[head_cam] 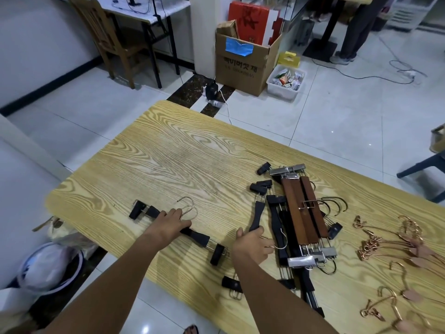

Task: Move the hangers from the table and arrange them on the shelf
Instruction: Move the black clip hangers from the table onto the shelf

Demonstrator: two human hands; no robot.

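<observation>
A black clip hanger (197, 236) lies alone on the wooden table (168, 160), its metal hook pointing away from me. My left hand (169, 224) grips its bar at the middle. My right hand (252, 244) holds the middle of a second black clip hanger (256, 213) at the left edge of a pile. That pile (301, 213) mixes black and brown wooden clip hangers with metal clips. Rose-gold wire hangers (397, 239) lie scattered at the table's right end. No shelf is in view.
Past the table stand a cardboard box (243, 61), a white bin (286, 81) of packets, and a wooden chair (113, 37) by a desk. A person's legs (354, 32) are at the far right. A bagged bucket (50, 266) sits on the floor left.
</observation>
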